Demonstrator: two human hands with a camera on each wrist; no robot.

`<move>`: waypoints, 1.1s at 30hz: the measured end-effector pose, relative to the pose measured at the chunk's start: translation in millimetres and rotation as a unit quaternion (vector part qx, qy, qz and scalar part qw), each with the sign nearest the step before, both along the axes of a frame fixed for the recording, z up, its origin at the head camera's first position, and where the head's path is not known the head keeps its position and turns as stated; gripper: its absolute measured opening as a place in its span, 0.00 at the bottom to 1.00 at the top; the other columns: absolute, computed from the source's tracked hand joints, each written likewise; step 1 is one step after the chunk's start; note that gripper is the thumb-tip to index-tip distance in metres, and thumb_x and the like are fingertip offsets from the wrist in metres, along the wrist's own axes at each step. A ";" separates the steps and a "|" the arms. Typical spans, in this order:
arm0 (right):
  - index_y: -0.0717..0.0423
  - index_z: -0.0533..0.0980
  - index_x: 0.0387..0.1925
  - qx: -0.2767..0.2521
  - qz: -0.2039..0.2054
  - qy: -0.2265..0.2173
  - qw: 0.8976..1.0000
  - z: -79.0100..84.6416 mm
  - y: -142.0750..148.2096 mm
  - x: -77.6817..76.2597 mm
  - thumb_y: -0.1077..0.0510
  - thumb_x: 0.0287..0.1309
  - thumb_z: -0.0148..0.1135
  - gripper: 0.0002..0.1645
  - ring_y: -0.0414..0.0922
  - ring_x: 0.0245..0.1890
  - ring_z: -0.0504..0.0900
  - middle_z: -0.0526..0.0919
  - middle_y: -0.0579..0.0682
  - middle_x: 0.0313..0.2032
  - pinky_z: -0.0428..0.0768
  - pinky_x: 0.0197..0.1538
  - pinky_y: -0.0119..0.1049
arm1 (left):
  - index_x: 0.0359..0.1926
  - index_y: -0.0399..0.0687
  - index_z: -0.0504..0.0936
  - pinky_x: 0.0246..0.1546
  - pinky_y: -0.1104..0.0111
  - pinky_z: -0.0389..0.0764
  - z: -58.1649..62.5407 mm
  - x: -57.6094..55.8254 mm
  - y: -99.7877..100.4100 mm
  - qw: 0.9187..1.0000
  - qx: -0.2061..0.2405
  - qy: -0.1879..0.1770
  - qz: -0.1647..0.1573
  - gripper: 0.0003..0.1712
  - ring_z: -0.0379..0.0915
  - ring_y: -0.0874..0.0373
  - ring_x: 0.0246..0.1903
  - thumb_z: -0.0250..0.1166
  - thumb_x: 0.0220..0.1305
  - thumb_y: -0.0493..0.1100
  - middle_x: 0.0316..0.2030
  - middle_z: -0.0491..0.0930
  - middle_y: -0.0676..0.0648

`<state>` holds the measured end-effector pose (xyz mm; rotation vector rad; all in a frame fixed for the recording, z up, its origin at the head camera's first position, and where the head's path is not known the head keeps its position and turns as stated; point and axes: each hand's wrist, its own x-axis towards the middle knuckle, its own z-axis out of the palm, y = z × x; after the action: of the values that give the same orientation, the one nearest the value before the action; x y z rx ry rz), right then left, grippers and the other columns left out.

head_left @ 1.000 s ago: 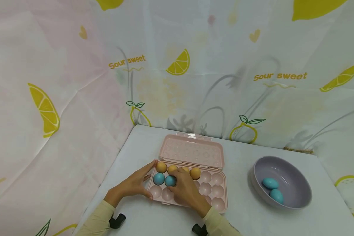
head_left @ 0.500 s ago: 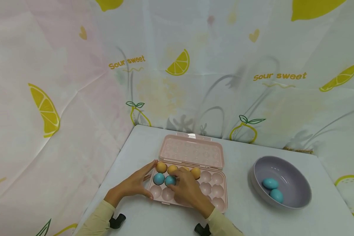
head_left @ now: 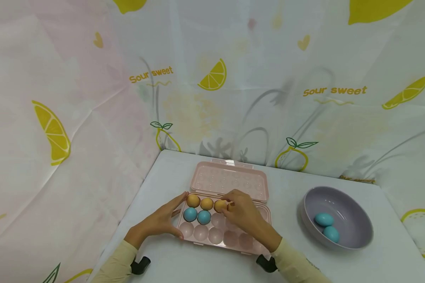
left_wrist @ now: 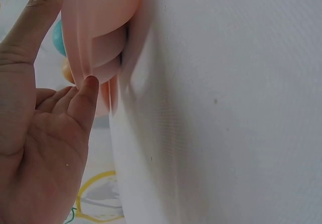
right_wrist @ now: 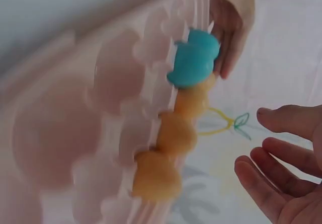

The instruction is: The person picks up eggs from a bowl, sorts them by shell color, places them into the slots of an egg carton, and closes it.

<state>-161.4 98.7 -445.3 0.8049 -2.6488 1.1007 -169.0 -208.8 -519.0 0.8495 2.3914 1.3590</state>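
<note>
A pink plastic egg box (head_left: 208, 228) lies with its lid (head_left: 230, 181) folded back. Yellow eggs (head_left: 207, 203) fill part of its back row, and two blue eggs (head_left: 204, 217) sit in the middle row at the left. My left hand (head_left: 159, 220) spans the box's left end, fingers at the back corner and thumb at the front; in the left wrist view a fingertip presses the box's side. Over the back row is my right hand (head_left: 246, 214), hiding cells on the right. The right wrist view shows that hand's fingers apart with nothing between them, beside the eggs.
A round grey-purple bowl (head_left: 354, 220) stands to the right on the white table (head_left: 287, 196), with two blue eggs (head_left: 327, 226) in it. Lemon-printed cloth (head_left: 262, 118) hangs behind and at the left.
My right hand has let go of the second blue egg, which stays in its cell, and has moved up and to the right. The left hand has kept its place on the box.
</note>
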 end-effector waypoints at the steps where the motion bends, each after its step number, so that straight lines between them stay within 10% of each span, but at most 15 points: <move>1: 0.62 0.83 0.39 0.002 -0.002 0.005 1.000 2.1 5.4 -2.3 0.67 0.46 0.73 0.15 0.51 0.36 0.83 0.83 0.53 0.37 0.87 0.37 0.41 | 0.77 0.46 0.43 0.64 0.61 0.68 -0.2 0.1 -0.4 1.000 -0.001 0.001 0.000 0.78 0.43 0.49 0.74 0.85 0.30 0.48 0.76 0.46 0.44; 22: 0.64 0.81 0.38 0.152 0.014 0.147 0.977 30.6 126.8 -18.8 0.73 0.36 0.75 0.22 0.50 0.36 0.83 0.83 0.52 0.35 0.85 0.39 0.46 | 0.77 0.44 0.42 0.64 0.60 0.69 0.6 0.9 -1.3 1.000 -0.008 0.012 -0.002 0.78 0.43 0.47 0.73 0.84 0.31 0.53 0.76 0.45 0.43; 33: 0.66 0.80 0.41 0.275 -0.056 0.046 0.959 37.3 179.5 -7.7 0.70 0.43 0.72 0.18 0.59 0.42 0.81 0.82 0.57 0.39 0.82 0.46 0.54 | 0.77 0.46 0.42 0.65 0.63 0.67 0.3 -0.8 -0.6 1.000 -0.004 -0.005 0.005 0.79 0.42 0.52 0.74 0.85 0.29 0.48 0.76 0.45 0.47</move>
<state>-169.1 278.2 -408.1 0.7481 -2.9037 0.2797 -169.8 -209.4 -518.7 0.8278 2.3954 1.3535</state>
